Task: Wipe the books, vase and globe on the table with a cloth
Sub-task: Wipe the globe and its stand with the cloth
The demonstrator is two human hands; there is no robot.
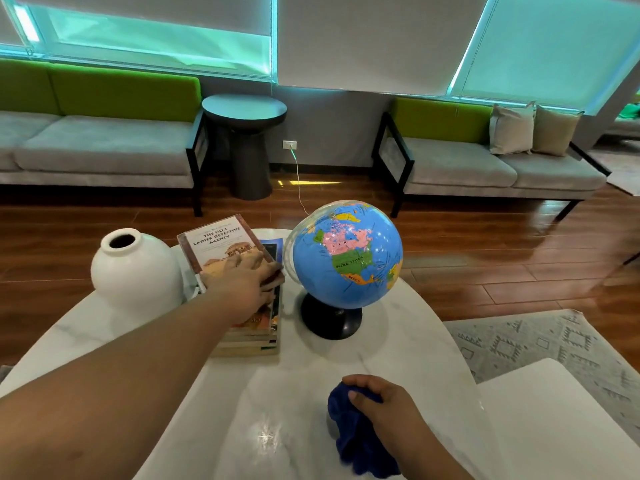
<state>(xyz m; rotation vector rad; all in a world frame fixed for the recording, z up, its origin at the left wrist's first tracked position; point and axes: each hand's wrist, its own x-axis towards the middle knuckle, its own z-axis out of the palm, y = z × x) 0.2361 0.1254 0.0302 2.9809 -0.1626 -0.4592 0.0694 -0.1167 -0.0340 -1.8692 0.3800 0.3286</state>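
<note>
A stack of books (249, 337) lies in the middle of the white marble table (398, 351). The top book (216, 242), a brown paperback, is tilted up off the stack, and my left hand (244, 284) grips its near right edge. Left of the books stands a round white vase (133, 271). A blue globe (346, 256) on a black base stands to their right. My right hand (384, 407) holds a dark blue cloth (353, 431) bunched on the table near the front edge.
Two grey and green sofas (104, 147) line the far wall, with a dark round side table (244, 112) between them. A white cable (298, 181) runs from a wall socket across the wooden floor. A patterned rug (540, 344) lies to the right.
</note>
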